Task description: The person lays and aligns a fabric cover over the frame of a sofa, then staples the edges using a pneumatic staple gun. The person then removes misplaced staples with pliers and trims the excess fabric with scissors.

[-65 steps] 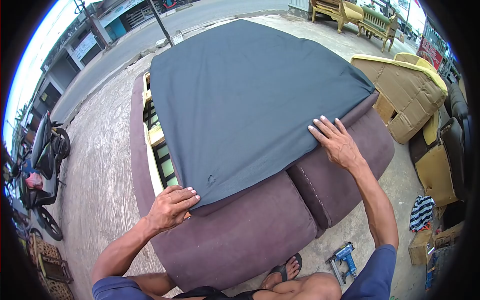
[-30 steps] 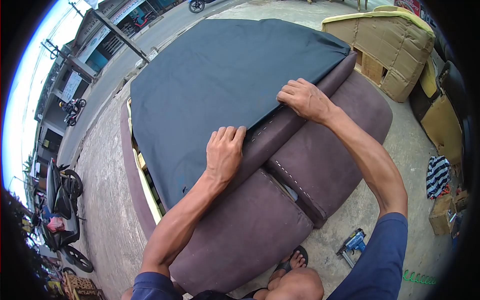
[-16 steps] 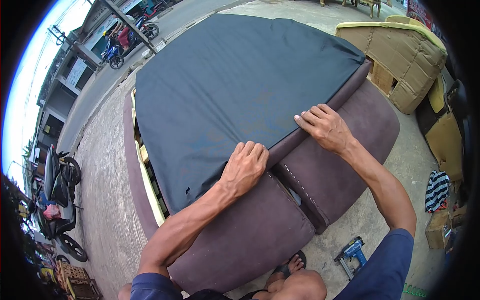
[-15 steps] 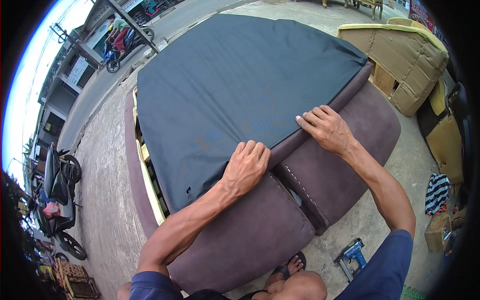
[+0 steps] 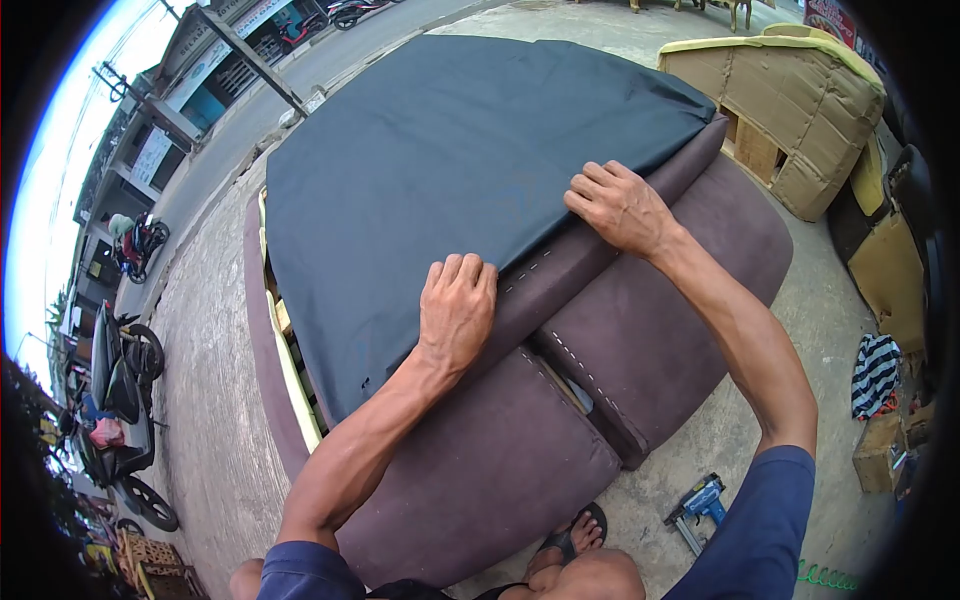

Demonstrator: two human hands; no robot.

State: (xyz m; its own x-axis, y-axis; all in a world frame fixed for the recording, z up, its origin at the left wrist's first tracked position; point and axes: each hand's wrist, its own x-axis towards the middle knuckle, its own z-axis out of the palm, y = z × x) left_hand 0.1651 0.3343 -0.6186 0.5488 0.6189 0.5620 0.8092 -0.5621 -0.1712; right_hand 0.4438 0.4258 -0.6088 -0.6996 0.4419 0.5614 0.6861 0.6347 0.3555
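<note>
The dark cloth (image 5: 450,170) lies over the top of the purple sofa (image 5: 480,470), and the left hand (image 5: 458,312) and the right hand (image 5: 622,208) each have curled fingers in a tight grip that pinches the cloth's near edge, beside a row of small white marks (image 5: 528,270). A small brown box (image 5: 878,452) sits at the right, near a striped cloth (image 5: 876,375), and I cannot tell what is in it. A blue staple gun (image 5: 700,508) lies on the ground near the sofa, and the white sign (image 5: 152,155) across the road is too small to read.
</note>
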